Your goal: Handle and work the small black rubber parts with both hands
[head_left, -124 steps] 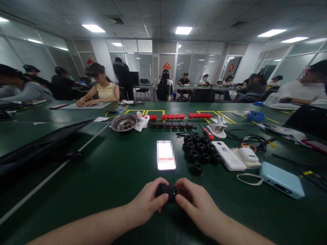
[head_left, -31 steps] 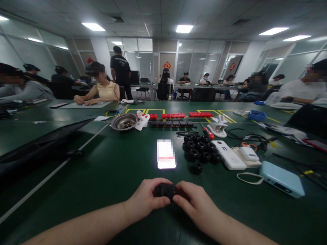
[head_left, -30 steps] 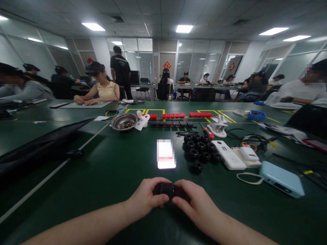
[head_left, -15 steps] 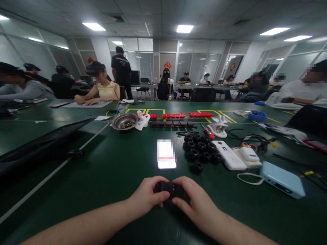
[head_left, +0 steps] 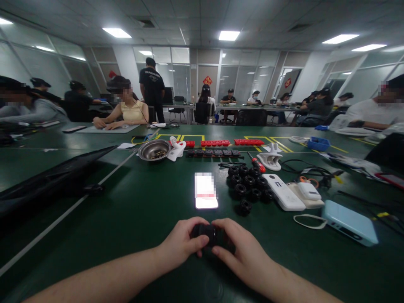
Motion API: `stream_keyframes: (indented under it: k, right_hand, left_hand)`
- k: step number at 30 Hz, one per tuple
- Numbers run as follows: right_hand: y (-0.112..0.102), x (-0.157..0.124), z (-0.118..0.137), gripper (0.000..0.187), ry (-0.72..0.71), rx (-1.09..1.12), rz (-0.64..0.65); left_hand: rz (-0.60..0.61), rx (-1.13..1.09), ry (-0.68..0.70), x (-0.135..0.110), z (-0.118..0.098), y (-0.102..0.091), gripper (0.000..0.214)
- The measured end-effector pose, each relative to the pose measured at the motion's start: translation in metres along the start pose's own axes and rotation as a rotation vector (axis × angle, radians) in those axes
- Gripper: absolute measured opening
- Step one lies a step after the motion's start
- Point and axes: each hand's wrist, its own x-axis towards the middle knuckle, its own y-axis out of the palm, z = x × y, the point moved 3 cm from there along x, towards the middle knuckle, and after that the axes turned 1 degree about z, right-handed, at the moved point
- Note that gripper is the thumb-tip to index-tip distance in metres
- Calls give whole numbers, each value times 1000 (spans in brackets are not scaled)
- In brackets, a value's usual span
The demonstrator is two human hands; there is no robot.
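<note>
A dark panel [head_left: 57, 176] slants along the green counter [head_left: 142, 210] at far left, and a metal bowl [head_left: 154, 150] with small bits in it stands farther back. Nearer the middle, a person's left hand [head_left: 178, 242] pinches a black part [head_left: 205, 230] at its left end, thumb on the near side and the other fingers wrapped behind. The part sits between the two hands, just this side of a lit phone [head_left: 206, 191]. From where I stand it looks small, light and stiff, probably hard plastic; the dull body should not slip much, and it is best held around its sides, with a light touch at the right end in case that is more delicate. The right hand [head_left: 244, 244] curves around that end, thumb below and forefinger above; whether those fingers press on it or merely frame it, I cannot tell. Beyond, similar-looking black rings [head_left: 248, 181] lie clustered, one set just apart from the rest. A white slab [head_left: 284, 192] rests beside them, and a pale blue case [head_left: 350, 221] closes the row.
</note>
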Motion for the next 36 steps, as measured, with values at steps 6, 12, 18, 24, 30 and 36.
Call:
stream_keyframes:
  k: [6, 12, 18, 24, 30, 36]
  right_hand:
    - [2, 2, -3, 25, 78, -47, 70]
    - [2, 1, -1, 22, -20, -58, -4]
    - [-2, 1, -3, 15, 50, -41, -20]
    - [2, 2, -5, 9, 59, -63, -4]
    - [-2, 0, -2, 21, 26, -23, -31]
    - [4, 2, -5, 15, 49, -85, 35]
  left_hand:
    - [-67, 299, 135, -6, -13, -2, 42]
    - [3, 12, 3, 0, 1, 1, 48]
    - [-80, 172, 54, -2, -6, -3, 39]
    - [-27, 93, -11, 1, 2, -2, 43]
    - [-47, 89, 24, -2, -5, -1, 38]
    - [-56, 182, 45, -2, -5, -2, 43]
